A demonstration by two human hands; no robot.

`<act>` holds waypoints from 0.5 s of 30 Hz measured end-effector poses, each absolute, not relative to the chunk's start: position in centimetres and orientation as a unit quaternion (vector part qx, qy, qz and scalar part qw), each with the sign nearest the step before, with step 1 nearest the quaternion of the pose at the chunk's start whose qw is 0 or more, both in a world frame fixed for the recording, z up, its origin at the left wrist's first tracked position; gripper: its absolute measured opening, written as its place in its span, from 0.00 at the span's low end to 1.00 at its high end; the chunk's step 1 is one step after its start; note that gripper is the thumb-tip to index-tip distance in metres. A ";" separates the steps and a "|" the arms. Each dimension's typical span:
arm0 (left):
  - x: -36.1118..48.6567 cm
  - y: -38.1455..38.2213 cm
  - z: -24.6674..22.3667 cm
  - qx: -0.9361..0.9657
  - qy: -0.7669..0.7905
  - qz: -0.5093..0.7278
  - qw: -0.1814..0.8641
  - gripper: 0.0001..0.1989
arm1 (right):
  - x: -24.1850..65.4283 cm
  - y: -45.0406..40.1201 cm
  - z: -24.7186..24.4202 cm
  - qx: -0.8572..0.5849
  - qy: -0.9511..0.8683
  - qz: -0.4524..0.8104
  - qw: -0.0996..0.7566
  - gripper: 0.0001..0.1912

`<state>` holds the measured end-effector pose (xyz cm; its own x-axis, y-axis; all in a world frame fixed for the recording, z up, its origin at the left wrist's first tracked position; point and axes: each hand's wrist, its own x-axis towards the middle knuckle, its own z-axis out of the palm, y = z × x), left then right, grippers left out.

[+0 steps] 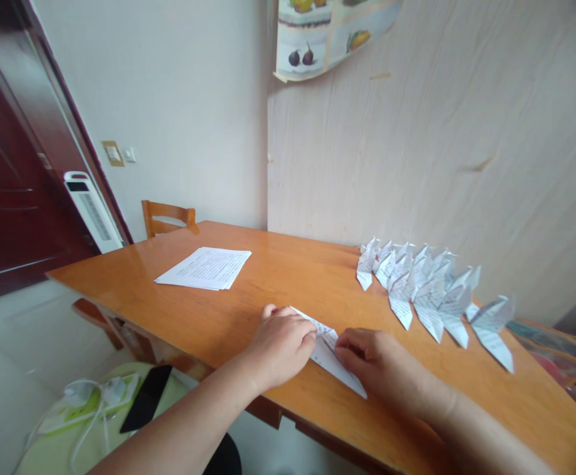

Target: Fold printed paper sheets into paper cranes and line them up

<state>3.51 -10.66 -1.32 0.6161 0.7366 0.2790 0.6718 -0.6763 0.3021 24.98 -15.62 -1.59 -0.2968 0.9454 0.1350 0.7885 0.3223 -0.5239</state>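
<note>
A folded sheet of printed paper, long and pointed at its near end, lies at the front of the wooden table. My left hand is closed on its far left part, with the fingers bent over the paper and partly hiding it. From the other side, my right hand pinches the paper's right edge near the middle, thumb and fingertips together. To the right stand several folded paper pieces with upright points, grouped in rows. One more folded piece stands apart at the right end.
A stack of printed sheets lies on the left of the table. Behind it is a wooden chair. At lower left, a round stool carries a power strip with cables and a black phone. A wall borders the back.
</note>
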 end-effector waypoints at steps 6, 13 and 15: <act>3.0 -10.7 -1.6 0.877 0.409 0.197 0.156 0.15 | 25.2 -14.4 -2.7 -0.476 -0.827 0.126 0.273 0.26; 2.7 -11.1 -1.6 0.859 0.423 0.202 0.206 0.13 | 25.1 -13.8 -3.0 -0.467 -0.831 0.140 0.270 0.20; 2.7 -11.2 -1.7 0.856 0.422 0.205 0.216 0.09 | 25.2 -13.6 -2.8 -0.481 -0.824 0.134 0.269 0.16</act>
